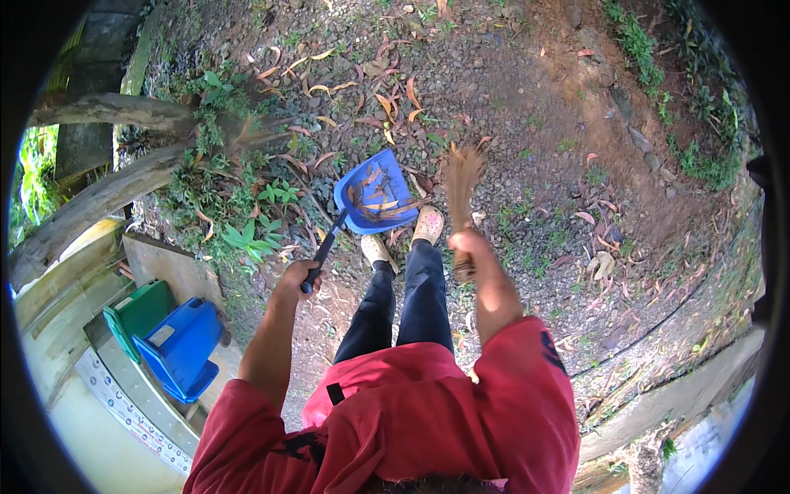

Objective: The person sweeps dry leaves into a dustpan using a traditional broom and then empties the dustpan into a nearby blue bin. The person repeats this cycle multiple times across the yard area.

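Observation:
My left hand (301, 279) grips the black end of the handle (323, 254) of a blue plastic dustpan (395, 176). The pan rests on the gravelly ground just ahead of my feet, with dry leaves (376, 200) and bits of debris in it. In my right hand (470, 242) is a short broom of thin brown bristles (463, 179), held by its bound end. Its bristles point away from me, to the right of the pan, and look slightly blurred. Long curved fallen leaves (386, 105) lie scattered beyond the pan.
My cream clogs (427, 223) stand close behind the pan. Green plants (250, 238) and tree trunks (99, 200) are on the left. Blue (182, 346) and green (139, 315) wheeled bins stand by a wall at lower left. A dark cable (654, 324) crosses the ground at right.

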